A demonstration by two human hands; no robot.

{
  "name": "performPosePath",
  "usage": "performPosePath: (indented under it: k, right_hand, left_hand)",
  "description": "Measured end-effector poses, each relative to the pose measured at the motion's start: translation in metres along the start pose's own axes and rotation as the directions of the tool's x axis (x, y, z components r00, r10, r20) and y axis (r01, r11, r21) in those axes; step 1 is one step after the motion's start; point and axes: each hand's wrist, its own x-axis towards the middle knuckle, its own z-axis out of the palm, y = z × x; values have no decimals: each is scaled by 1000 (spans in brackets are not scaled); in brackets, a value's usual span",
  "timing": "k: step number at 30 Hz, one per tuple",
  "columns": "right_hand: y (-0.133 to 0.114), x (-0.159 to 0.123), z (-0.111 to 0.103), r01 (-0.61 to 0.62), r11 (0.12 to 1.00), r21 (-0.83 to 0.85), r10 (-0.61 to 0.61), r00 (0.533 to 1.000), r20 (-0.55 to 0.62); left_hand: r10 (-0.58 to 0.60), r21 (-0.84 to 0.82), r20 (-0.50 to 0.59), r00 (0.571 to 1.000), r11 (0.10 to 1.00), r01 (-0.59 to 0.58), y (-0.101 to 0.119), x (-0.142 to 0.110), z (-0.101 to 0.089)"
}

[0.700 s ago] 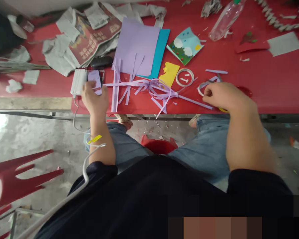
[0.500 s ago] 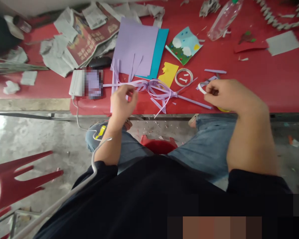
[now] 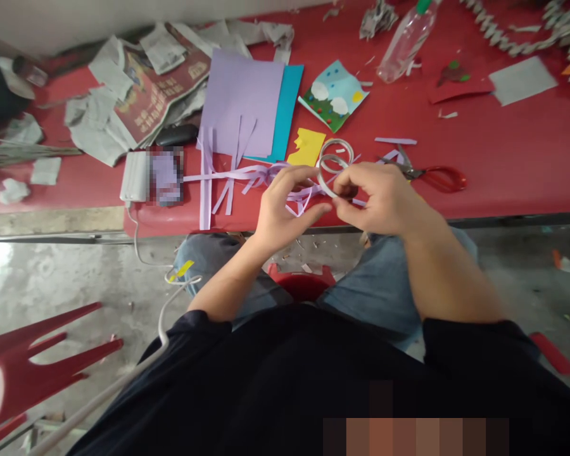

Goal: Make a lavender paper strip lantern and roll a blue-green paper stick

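Observation:
My right hand (image 3: 384, 197) pinches a narrow roll of white tape (image 3: 322, 183) by its lower right side, above the table's near edge. My left hand (image 3: 282, 209) is open just left of the roll, thumb and fingers spread around its near side; whether a fingertip touches it I cannot tell. Behind and below both hands lie looped purple paper strips (image 3: 247, 172), partly hidden by the fingers. A second tape ring (image 3: 338, 142) lies flat on the table beyond the held roll. Scissors with red handles (image 3: 462, 182) rest right of my right hand.
The red table (image 3: 498, 152) bears purple sheets (image 3: 244, 101), a blue sheet (image 3: 291, 107), yellow paper (image 3: 308, 145), a painted card (image 3: 335, 95), a plastic bottle (image 3: 406, 44) and crumpled newspaper (image 3: 95, 114). A white power bank (image 3: 135, 176) trails a cable at left.
My right hand has moved left with the tape roll, uncovering the scissors. My left hand has moved right and opened towards the roll. The view has shifted slightly.

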Motion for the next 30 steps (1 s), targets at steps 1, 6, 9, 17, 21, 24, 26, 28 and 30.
performPosePath:
  k: [1, 6, 9, 17, 21, 24, 26, 28, 30]
  right_hand:
    - [1, 2, 1, 4, 1000, -30, -4, 1000, -3]
    - [6, 9, 9, -42, 974, -223, 44, 999, 6]
    - [7, 10, 12, -57, 970, -236, 57, 998, -6]
    - [1, 10, 19, 54, 945, -323, -82, 994, -74]
    - [-7, 10, 21, 45, 918, -394, -74, 995, -59]
    - [-11, 10, 23, 71, 896, -439, -87, 996, -18]
    - [-13, 10, 25, 73, 888, -454, -84, 996, -4]
    - [-15, 9, 26, 78, 884, -461, -85, 996, 6]
    - [-16, 8, 26, 87, 878, -471, -92, 996, 12]
  left_hand:
    - [16, 26, -13, 1000, 1000, -16, 0, 0, 0]
    - [-16, 96, -35, 999, 995, 20, -1, -3, 4]
    - [29, 126, -83, 996, 992, -18, -4, -3, 5]
    - [363, 349, -197, 911, 894, -281, -19, -2, 0]
    - [302, 424, -139, 943, 879, -220, -18, -4, -4]
    - [322, 486, -83, 943, 840, -244, -19, -7, -4]
    - [344, 515, -91, 935, 819, -251, -18, -9, -4]
    - [360, 548, -109, 926, 799, -246, -17, -10, -4]
    - [369, 572, -111, 923, 783, -244, -15, -11, -5]
